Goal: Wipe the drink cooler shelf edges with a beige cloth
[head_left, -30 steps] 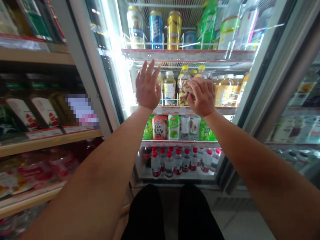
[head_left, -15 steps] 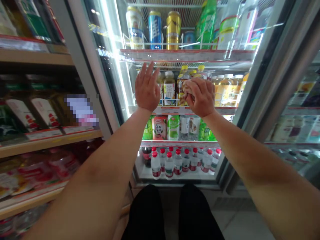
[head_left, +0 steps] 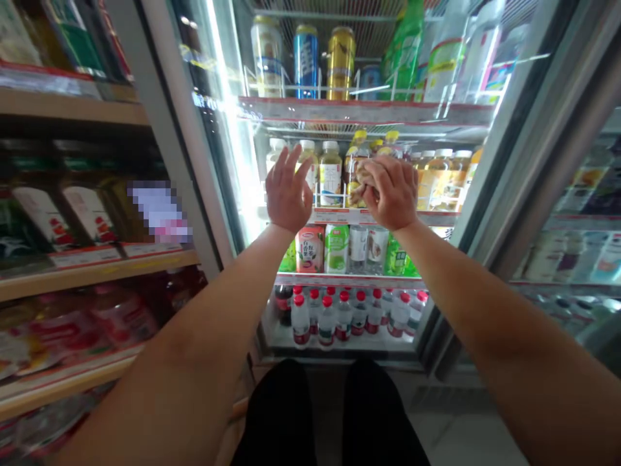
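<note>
My left hand (head_left: 290, 191) is raised in front of the lit drinks fridge, its fingers spread and nothing in them. Behind those fingers are white-capped bottles (head_left: 331, 173) on a middle shelf. My right hand (head_left: 395, 191), fingers curled, grips a crumpled beige-brown cloth (head_left: 359, 184) in front of yellow-capped bottles (head_left: 359, 137). Reflections and streaks of light show on the fridge's glass door (head_left: 213, 116). Whether either hand touches the glass, I cannot tell.
Cans (head_left: 306, 61) and a green bottle (head_left: 410, 48) stand on the upper shelf. Lower down are cartons (head_left: 310, 249) and red-capped water bottles (head_left: 326, 320). A wooden shelf (head_left: 97, 272) with bottles is at left; a metal door frame (head_left: 538, 175) runs along the right.
My left hand has moved down a little, its fingers now bent more and further apart. The right hand with the cloth stays almost in place. The view has shifted slightly.
</note>
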Available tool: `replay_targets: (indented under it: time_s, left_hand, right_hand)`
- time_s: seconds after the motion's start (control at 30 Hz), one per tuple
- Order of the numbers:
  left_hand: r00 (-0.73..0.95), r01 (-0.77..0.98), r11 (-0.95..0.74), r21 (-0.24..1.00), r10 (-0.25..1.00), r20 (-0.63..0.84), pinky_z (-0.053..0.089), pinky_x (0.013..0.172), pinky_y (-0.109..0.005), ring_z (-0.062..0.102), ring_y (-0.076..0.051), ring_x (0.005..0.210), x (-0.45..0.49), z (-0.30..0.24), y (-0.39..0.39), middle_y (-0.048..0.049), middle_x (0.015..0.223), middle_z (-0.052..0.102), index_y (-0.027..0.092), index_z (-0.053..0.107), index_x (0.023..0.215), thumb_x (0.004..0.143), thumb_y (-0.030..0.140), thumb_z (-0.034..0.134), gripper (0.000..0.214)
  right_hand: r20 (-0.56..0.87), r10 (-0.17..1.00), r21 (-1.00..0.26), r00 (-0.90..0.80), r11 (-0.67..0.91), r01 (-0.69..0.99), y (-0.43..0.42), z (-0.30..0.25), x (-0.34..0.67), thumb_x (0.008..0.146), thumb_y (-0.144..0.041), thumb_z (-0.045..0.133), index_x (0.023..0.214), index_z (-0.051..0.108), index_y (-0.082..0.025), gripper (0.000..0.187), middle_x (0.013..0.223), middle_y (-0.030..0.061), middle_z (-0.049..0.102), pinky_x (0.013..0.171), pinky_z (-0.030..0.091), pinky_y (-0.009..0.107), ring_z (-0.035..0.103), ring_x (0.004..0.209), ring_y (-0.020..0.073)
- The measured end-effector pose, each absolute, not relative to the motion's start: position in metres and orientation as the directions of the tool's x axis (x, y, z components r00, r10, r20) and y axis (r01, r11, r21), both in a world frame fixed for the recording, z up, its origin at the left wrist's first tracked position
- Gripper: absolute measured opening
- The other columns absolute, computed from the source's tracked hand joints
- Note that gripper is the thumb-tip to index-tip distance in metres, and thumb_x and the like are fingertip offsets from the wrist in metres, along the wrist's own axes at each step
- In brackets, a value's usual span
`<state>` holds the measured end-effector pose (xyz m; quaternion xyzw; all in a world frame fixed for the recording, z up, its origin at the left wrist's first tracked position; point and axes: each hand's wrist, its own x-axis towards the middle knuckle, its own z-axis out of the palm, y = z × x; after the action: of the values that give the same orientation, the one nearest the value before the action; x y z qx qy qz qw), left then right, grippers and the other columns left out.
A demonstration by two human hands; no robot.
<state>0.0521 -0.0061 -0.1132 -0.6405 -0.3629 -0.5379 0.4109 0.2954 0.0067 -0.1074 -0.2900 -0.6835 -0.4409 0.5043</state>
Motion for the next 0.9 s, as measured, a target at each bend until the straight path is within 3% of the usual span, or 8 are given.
replay_targets:
  time_s: [0.23, 0.33, 0.4, 0.47, 0.63, 0.7, 0.83, 0.9]
  left_hand:
    - [0.129, 0.942, -0.322, -0.097, 0.079, 0.988, 0.033, 0.115, -0.052, 0.042, -0.032, 0.137, 0.056, -0.097, -0.02, -0.0084, 0.142, 0.054, 0.024, 0.062, 0.129, 0.088, 0.017, 0.049, 0.043]
    - [0.149, 0.941, -0.319, -0.116, 0.081, 0.985, 0.03, 0.117, -0.053, 0.039, -0.031, 0.141, 0.054, -0.086, -0.022, -0.0079, 0.145, 0.051, 0.025, 0.061, 0.132, 0.091, 0.02, 0.05, 0.043]
    - [0.194, 0.929, -0.334, -0.16, 0.073, 0.978, 0.025, 0.121, -0.054, 0.031, -0.029, 0.147, 0.052, -0.08, -0.021, -0.0055, 0.154, 0.043, 0.026, 0.055, 0.14, 0.092, 0.019, 0.048, 0.049]
    - [0.233, 0.914, -0.356, -0.194, 0.07, 0.97, 0.018, 0.123, -0.054, 0.023, -0.027, 0.151, 0.051, -0.078, -0.018, -0.0033, 0.159, 0.035, 0.028, 0.047, 0.148, 0.094, 0.018, 0.045, 0.055]
    - [0.246, 0.901, -0.383, -0.203, 0.064, 0.967, 0.012, 0.125, -0.055, 0.016, -0.027, 0.152, 0.049, -0.079, -0.012, -0.0016, 0.161, 0.028, 0.029, 0.04, 0.153, 0.096, 0.018, 0.043, 0.059]
    - [0.246, 0.898, -0.387, -0.208, 0.049, 0.968, 0.013, 0.125, -0.056, 0.017, -0.027, 0.152, 0.049, -0.079, -0.01, -0.0021, 0.161, 0.029, 0.028, 0.041, 0.153, 0.095, 0.018, 0.044, 0.059]
    - [0.256, 0.894, -0.39, -0.221, 0.04, 0.966, 0.013, 0.125, -0.057, 0.018, -0.03, 0.151, 0.048, -0.079, -0.007, -0.0032, 0.161, 0.028, 0.029, 0.041, 0.153, 0.093, 0.018, 0.047, 0.061]
    - [0.26, 0.899, -0.374, -0.228, 0.039, 0.965, 0.014, 0.124, -0.057, 0.017, -0.029, 0.152, 0.047, -0.079, -0.006, -0.0021, 0.162, 0.026, 0.03, 0.038, 0.154, 0.093, 0.018, 0.046, 0.063]
  right_hand:
    - [0.867, -0.028, 0.455, -0.497, 0.45, 0.769, 0.008, -0.107, 0.299, 0.097, -0.031, 0.045, 0.136, 0.059, -0.025, 0.042, 0.134, 0.0076, 0.062, 0.105, 0.041, 0.045, 0.053, 0.125, 0.0282]
    - [0.921, -0.009, 0.342, -0.389, 0.493, 0.8, 0.006, -0.104, 0.295, 0.099, -0.03, 0.044, 0.136, 0.059, -0.027, 0.04, 0.138, 0.0064, 0.061, 0.108, 0.04, 0.045, 0.052, 0.128, 0.0275]
    - [0.977, -0.024, 0.194, -0.212, 0.511, 0.838, 0.004, -0.103, 0.293, 0.1, -0.028, 0.041, 0.139, 0.056, -0.026, 0.042, 0.141, 0.0068, 0.059, 0.112, 0.038, 0.047, 0.049, 0.134, 0.027]
    - [0.988, -0.031, 0.148, -0.154, 0.511, 0.847, 0.002, -0.103, 0.293, 0.102, -0.026, 0.038, 0.143, 0.053, -0.025, 0.044, 0.145, 0.007, 0.056, 0.116, 0.035, 0.048, 0.044, 0.14, 0.0261]
    - [0.775, 0.037, 0.524, -0.631, 0.521, 0.674, -0.002, -0.093, 0.305, 0.102, -0.027, 0.042, 0.145, 0.051, -0.031, 0.043, 0.151, -0.0007, 0.051, 0.121, 0.032, 0.042, 0.036, 0.148, 0.0188]
    - [0.833, 0.052, 0.46, -0.551, 0.49, 0.741, -0.003, -0.079, 0.309, 0.102, -0.026, 0.041, 0.145, 0.05, -0.03, 0.044, 0.152, -0.0008, 0.05, 0.121, 0.032, 0.045, 0.035, 0.149, 0.0205]
    - [0.991, -0.001, 0.12, -0.131, 0.407, 0.905, -0.003, -0.054, 0.31, 0.101, -0.023, 0.035, 0.145, 0.052, -0.024, 0.046, 0.151, 0.0061, 0.05, 0.116, 0.037, 0.052, 0.036, 0.148, 0.0276]
    - [0.97, 0.001, 0.22, -0.242, 0.41, 0.885, -0.005, -0.053, 0.31, 0.101, -0.021, 0.034, 0.146, 0.05, -0.024, 0.048, 0.152, 0.0057, 0.049, 0.116, 0.037, 0.051, 0.036, 0.148, 0.026]
